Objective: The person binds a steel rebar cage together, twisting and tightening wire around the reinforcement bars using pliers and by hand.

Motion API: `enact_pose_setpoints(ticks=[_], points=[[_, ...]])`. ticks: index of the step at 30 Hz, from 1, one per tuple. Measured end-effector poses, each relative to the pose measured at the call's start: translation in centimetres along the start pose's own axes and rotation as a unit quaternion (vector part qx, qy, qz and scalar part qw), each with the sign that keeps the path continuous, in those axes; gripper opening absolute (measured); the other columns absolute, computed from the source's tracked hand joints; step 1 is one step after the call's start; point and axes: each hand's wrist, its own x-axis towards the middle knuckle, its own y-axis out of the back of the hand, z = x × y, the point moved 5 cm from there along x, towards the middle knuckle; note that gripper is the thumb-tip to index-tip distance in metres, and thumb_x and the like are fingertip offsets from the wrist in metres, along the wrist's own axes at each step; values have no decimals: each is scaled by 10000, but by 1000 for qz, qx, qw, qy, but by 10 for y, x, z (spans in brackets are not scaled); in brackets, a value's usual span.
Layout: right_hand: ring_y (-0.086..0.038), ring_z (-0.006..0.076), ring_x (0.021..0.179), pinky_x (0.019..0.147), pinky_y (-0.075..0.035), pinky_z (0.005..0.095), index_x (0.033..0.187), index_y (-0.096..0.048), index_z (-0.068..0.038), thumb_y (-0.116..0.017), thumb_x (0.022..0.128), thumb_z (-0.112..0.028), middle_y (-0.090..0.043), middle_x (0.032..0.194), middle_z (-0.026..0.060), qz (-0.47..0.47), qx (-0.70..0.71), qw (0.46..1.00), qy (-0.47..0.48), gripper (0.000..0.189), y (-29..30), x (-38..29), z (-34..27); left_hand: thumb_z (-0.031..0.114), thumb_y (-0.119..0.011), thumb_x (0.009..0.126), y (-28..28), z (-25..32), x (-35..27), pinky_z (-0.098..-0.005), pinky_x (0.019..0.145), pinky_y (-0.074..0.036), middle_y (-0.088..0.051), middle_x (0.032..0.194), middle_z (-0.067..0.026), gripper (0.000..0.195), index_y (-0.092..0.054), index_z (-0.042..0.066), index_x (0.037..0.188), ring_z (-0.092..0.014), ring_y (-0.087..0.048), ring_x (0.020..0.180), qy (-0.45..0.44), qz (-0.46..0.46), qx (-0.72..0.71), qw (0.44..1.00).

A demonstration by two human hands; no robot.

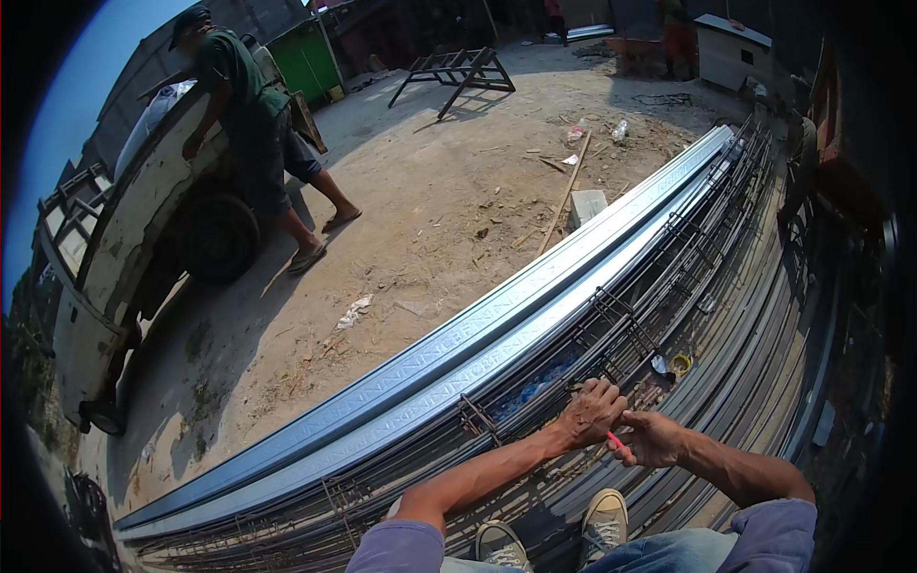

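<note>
My left hand (593, 413) is curled into a fist above the rebar cages; whatever may be inside its fingers is hidden. Close against it, my right hand (653, 439) has its thumb and fingers bent around a slim red rod (619, 445), perhaps a tool handle. Beneath both hands lie long, narrow rebar cages (623, 322) with bent stirrups. Blue plastic sheeting (537, 383) shows between the bars. Beyond the cages run shiny galvanized steel channels (430, 365), side by side and bearing stamped lettering.
Long metal bars (745, 322) lie under and around my canvas shoes (605, 523). A pale block (589, 208) and a wooden strip (566, 193) lie past the channels. At left, a person (247, 114) leans on a worn pickup truck (143, 236). A metal trestle (458, 71) stands farther back.
</note>
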Motion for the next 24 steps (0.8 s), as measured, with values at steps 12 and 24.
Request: enact_pose_setpoints(ticks=[12, 24], points=[[-631, 179, 649, 646, -603, 359, 1416, -352, 0, -357, 1031, -385, -551, 793, 90, 182, -468, 864, -49, 544, -26, -26, -68, 196, -771, 731, 41, -95, -66, -526, 1037, -253, -631, 1155, -128, 666, -497, 79, 1327, -414, -373, 1324, 228, -69, 91, 967], [-670, 342, 931, 768, -569, 450, 1328, -387, 15, -435, 1003, -256, -666, 994, 265, 100, -170, 979, -42, 426, -28, -20, -42, 96, -711, 761, 40, -97, -80, -410, 795, -458, -667, 977, -186, 431, -588, 6, 1164, -327, -634, 899, 294, -77, -113, 946]])
